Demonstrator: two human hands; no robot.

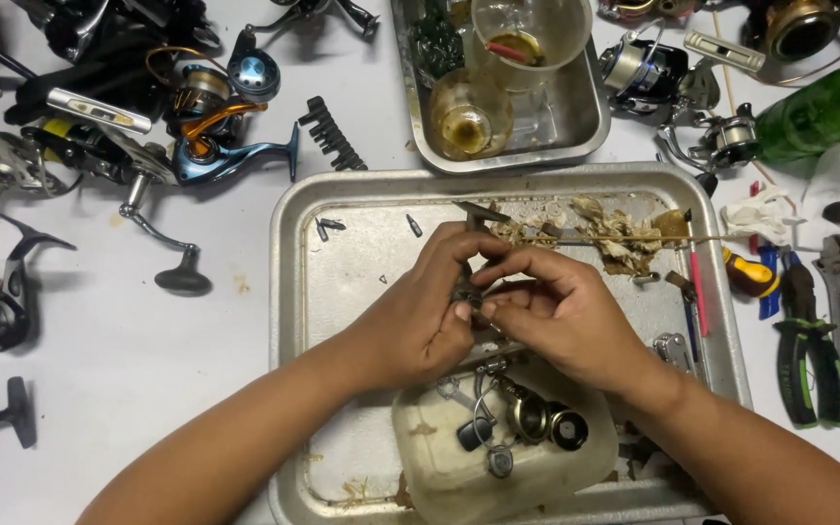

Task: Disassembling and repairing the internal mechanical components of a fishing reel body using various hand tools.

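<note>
Above tray [289, 292], both hands [498, 311] gripping small part [467, 290]

White table [148, 360]; trays [289, 292]; reels [216, 126]; pliers [809, 360]

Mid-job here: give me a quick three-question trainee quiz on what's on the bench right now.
1. True or false: both hands work over the large metal tray.
2. What lies in the white tub at the tray's near edge? A) small metal reel parts B) pliers C) a glass bottle
3. On which side of the large tray do the green-handled pliers lie?

Key
1. True: the left hand and right hand pinch a small dark part between them above it.
2. A
3. The right side, on the white table.
</note>
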